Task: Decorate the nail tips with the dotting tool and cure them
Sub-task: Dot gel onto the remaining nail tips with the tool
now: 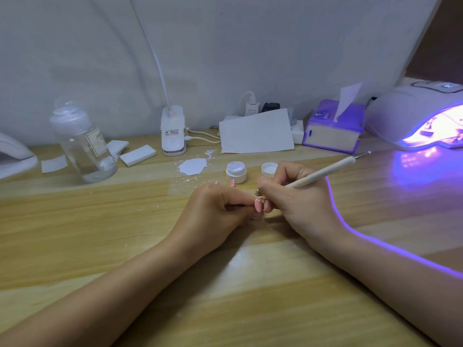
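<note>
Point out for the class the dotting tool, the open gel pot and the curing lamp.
dotting tool (323,173), head view, on the middle of its pale handle.
open gel pot (236,173), head view, on its white side wall.
curing lamp (400,108), head view, on its white top shell.

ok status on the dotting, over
Left hand pinching pink nail tip. Right hand holding dotting tool, point on the tip. Cure lamp lit, nothing blocking.

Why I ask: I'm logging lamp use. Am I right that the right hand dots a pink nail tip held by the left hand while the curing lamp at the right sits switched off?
Not quite. The head view shows the curing lamp lit, glowing violet onto the table. The rest holds: the right hand works the dotting tool on the pink nail tip held by the left hand.
</note>
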A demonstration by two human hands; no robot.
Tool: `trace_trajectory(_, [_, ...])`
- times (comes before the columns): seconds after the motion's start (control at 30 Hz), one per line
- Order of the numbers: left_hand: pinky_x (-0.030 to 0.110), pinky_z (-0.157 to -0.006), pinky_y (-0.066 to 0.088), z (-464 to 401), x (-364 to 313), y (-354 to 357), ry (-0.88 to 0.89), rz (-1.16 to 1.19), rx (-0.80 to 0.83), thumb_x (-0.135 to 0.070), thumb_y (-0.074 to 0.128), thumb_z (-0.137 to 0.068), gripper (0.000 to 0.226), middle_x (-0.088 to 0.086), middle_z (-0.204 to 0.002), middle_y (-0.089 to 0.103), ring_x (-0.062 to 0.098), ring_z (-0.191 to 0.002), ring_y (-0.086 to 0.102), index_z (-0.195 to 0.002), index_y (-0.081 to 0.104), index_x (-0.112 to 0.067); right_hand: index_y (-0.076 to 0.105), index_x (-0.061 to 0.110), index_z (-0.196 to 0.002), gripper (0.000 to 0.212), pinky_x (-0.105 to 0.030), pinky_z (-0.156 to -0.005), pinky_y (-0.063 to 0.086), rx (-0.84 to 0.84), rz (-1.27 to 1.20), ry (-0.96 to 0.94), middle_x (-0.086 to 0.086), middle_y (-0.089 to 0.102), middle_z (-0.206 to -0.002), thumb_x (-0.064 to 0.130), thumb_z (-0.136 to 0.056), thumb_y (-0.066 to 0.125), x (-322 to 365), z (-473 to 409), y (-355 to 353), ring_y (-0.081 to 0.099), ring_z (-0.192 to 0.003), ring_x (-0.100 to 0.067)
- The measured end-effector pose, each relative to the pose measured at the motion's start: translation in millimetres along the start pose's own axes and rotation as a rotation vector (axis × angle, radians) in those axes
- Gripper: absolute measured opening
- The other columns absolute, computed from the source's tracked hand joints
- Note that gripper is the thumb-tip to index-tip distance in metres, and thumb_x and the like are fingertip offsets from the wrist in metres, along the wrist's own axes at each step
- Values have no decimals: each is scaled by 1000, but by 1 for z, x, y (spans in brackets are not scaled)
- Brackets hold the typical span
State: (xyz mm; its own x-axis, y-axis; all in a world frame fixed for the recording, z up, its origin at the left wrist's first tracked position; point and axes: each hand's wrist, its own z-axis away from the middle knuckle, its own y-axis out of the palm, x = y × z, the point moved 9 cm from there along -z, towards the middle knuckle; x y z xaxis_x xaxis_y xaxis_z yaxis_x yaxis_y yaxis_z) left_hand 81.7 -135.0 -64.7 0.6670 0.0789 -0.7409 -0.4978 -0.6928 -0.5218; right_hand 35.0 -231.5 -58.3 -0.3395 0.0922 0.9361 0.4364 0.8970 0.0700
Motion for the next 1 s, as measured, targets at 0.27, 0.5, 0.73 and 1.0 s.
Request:
trace_trajectory(0.27, [6,-57,39,0,0,-1,-2,-24,-2,-4,72,-75,25,-29,-68,64,-20,-56,50,-83,71,-28,37,7,-51,38,-11,-43,41,7,3,-6,0,47,-34,-12,-78,55,1,0,0,52,-36,-6])
trace_trajectory(0.5, [12,-61,45,0,0,0,-9,-16,-3,-5,72,-75,22,-26,-76,64,-20,-58,50,-83,73,-26,37,7,-51,37,-12,-44,41,13,6,1,0,48,-35,-12,-77,55,0,0,1,53,-37,-7])
trace_trajectory(0.73, [14,-60,46,0,-1,-1,-5,-19,-9,-5,72,-75,24,-24,-76,65,-18,-58,51,-85,71,-27,37,7,-51,37,-11,-43,41,1,12,-2,1,48,-34,-12,-78,55,0,0,0,52,-36,-5])
trace_trajectory(1.0, [2,-73,38,0,-3,0,8,-50,-2,-5,72,-75,26,-29,-72,64,-20,-57,47,-83,70,-29,37,9,-50,37,-14,-43,43,-2,14,7,-2,49,-36,-10,-77,55,-2,-1,-1,55,-38,-10])
